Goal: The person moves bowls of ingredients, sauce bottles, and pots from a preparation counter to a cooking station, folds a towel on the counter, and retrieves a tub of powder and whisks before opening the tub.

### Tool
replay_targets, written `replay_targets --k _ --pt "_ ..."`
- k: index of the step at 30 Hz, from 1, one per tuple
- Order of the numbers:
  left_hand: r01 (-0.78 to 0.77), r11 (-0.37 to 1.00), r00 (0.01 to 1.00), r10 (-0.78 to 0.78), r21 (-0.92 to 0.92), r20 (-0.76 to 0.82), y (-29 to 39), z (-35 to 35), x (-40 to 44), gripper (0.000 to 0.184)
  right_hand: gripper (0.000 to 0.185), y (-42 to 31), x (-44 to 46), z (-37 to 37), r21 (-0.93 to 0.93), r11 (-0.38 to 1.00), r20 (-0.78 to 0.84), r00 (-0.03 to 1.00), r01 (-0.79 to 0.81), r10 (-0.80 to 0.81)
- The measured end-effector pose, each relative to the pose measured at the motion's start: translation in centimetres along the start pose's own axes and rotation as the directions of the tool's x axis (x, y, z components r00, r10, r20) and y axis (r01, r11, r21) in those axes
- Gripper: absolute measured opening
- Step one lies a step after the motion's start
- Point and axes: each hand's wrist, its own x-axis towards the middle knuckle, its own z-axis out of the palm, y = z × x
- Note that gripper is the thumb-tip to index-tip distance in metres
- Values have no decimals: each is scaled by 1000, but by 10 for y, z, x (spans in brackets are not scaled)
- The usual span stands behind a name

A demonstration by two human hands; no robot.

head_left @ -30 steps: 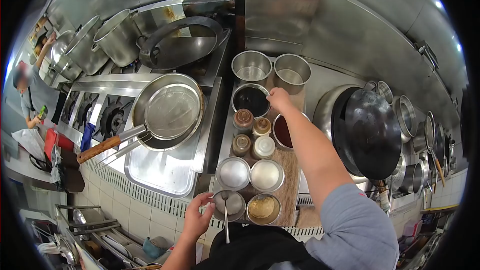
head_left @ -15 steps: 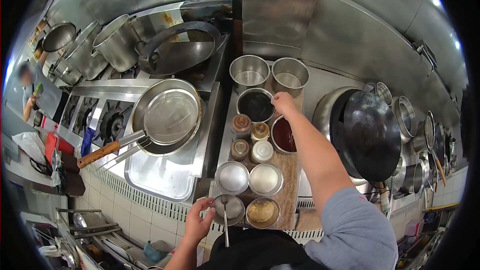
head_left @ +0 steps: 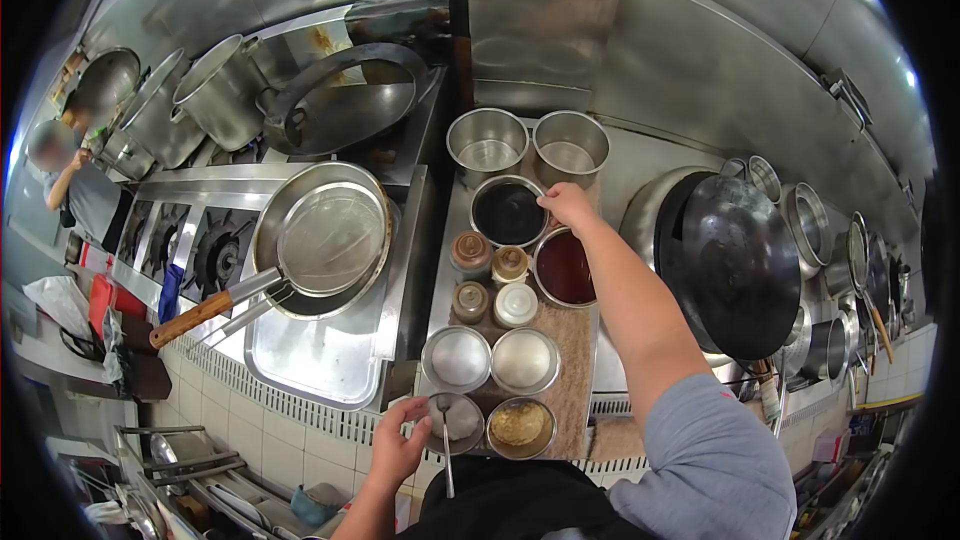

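Observation:
My right hand (head_left: 567,204) reaches forward, its fingers pinched at the right rim of a round metal pot (head_left: 507,216) of dark liquid. A pot of reddish-brown liquid (head_left: 566,270) stands just below that hand, partly behind my forearm. At the near end, my left hand (head_left: 398,442) is beside the left rim of a metal bowl (head_left: 462,424) of white contents, fingers apart and curved; whether they touch the rim I cannot tell. A metal spoon (head_left: 447,460) leans in that bowl. Right of it sits a bowl of yellowish, grainy food (head_left: 521,425).
Two metal pots (head_left: 487,145) stand at the back, several lidded jars (head_left: 515,304) in the middle. On the left, a strainer (head_left: 333,239) rests in a large pan. A dark wok (head_left: 744,265) stands at right. Another person (head_left: 92,195) is far left.
The view has shifted slightly, so the counter things sit a little further left. My right hand stays at the dark-liquid pot's rim, and my left hand stays beside the white-filled bowl.

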Motion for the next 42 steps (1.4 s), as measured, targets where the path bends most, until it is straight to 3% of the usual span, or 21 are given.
replay_targets --k 1,3,4,6,10,12,18,22,28,31,34,37,41,42 --pt "-5 1000 1000 5 0 0 -1 1 1 34 16 1 4 -4 -2 1000 -2 1000 0 0" --pt "-11 1000 1000 11 0 3 -5 2 2 34 26 2 10 -13 -346 917 -256 920 199 -296" --pt "-11 1000 1000 11 1 4 -7 2 2 34 26 1 14 -18 -346 917 -253 922 198 -294" --pt "-8 1000 1000 8 -26 6 -8 4 2 34 35 3 24 -31 -387 838 -449 715 385 -536" --pt "-8 1000 1000 8 -21 12 -7 5 1 34 39 17 38 -41 -450 806 -403 719 383 -566" --pt "-23 1000 1000 23 -16 3 -3 6 1 34 43 17 41 -42 -407 887 -310 881 217 -357" --pt "-9 1000 999 8 -13 -45 9 3 -14 31 49 5 21 -34 -342 927 -362 889 152 -279" --pt "-21 1000 992 21 -1 -124 10 5 -37 31 48 6 6 -32 -319 927 -369 875 197 -313" --pt "-6 1000 967 -1 -27 -253 22 22 -95 31 49 14 10 -39 -231 942 -311 899 244 -309" --pt "-14 1000 943 4 -28 -332 16 35 -130 30 47 11 4 -39 -185 923 -352 854 336 -382" --pt "4 996 918 -39 -88 -394 19 46 -166 30 41 -9 -49 -54 242 898 -269 915 366 -301" --pt "45 994 893 -83 -96 -441 29 52 -196 31 42 -12 -91 -68 401 862 -156 950 310 -270" --pt "-33 992 821 -43 -123 -569 36 46 -219 33 30 -18 -131 -86 584 761 -34 945 283 -326" --pt "-16 998 846 -15 -53 -533 48 42 -221 33 27 -24 -144 -92 580 759 1 932 295 -363"
